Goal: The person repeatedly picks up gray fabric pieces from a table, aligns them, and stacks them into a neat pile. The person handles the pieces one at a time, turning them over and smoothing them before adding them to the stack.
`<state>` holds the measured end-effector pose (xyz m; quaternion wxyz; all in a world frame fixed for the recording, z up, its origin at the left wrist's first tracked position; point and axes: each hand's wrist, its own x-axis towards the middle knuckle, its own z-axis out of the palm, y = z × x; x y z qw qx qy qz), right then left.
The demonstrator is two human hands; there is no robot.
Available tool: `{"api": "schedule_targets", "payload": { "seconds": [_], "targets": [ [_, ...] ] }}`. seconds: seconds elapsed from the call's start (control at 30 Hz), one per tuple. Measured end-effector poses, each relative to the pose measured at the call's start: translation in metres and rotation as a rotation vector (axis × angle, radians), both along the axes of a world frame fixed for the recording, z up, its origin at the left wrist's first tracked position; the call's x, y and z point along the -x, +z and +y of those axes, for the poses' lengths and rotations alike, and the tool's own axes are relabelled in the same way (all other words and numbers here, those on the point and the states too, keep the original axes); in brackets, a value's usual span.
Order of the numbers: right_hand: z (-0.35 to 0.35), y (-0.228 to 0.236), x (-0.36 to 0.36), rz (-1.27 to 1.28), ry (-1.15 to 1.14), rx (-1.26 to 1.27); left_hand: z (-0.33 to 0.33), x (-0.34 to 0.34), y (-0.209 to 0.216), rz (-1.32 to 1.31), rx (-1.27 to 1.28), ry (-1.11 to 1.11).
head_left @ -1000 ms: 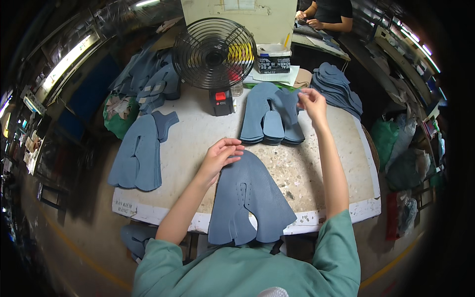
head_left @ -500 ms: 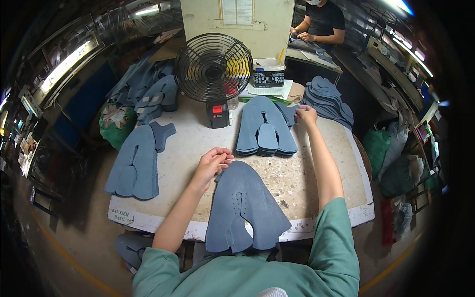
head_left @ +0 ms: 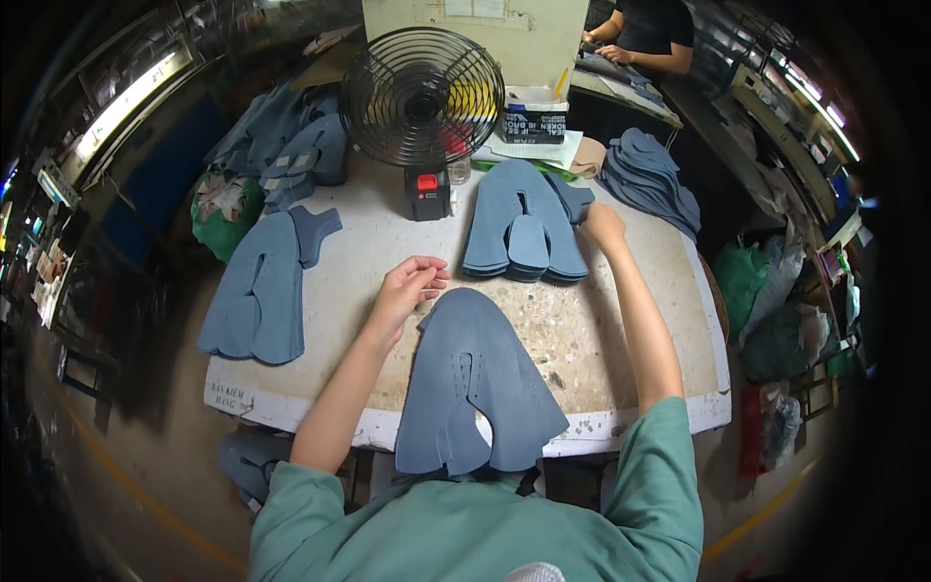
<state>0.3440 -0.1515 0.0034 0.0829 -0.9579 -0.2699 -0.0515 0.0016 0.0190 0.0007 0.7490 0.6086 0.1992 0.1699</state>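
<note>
A blue-grey shoe upper piece (head_left: 470, 339), with a slot and rows of small holes, lies at the near table edge and overhangs it. My left hand (head_left: 412, 289) hovers just beyond its top left, fingers loosely bent and nothing seen in them. Farther off, my right hand (head_left: 604, 227) is closed at the edge of small blue pieces (head_left: 572, 198); its fingertips are hidden, so I cannot tell what they hold. Those small pieces rest against a stack of blue upper pieces (head_left: 514, 199), with a tongue-shaped stack (head_left: 528, 242) on top.
A black fan (head_left: 423, 107) stands at the back, beside a box (head_left: 533, 121). More blue pieces lie left (head_left: 254, 301) and back right (head_left: 648, 179). Green bags (head_left: 745, 281) stand beyond the table's right side. A co-worker (head_left: 645, 39) works at the far right.
The view has shifted, so the table sits higher in the picture. My right hand has curled and turned at the small pieces' edge. My left hand stays near the front piece's top.
</note>
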Motion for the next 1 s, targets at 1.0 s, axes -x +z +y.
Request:
{"api": "schedule_targets", "payload": {
  "seconds": [1.0],
  "targets": [
    [-0.034,0.066,0.194,0.563,0.653,-0.643,0.007,-0.009,-0.034,0.258,-0.475,-0.062]
  ]
}}
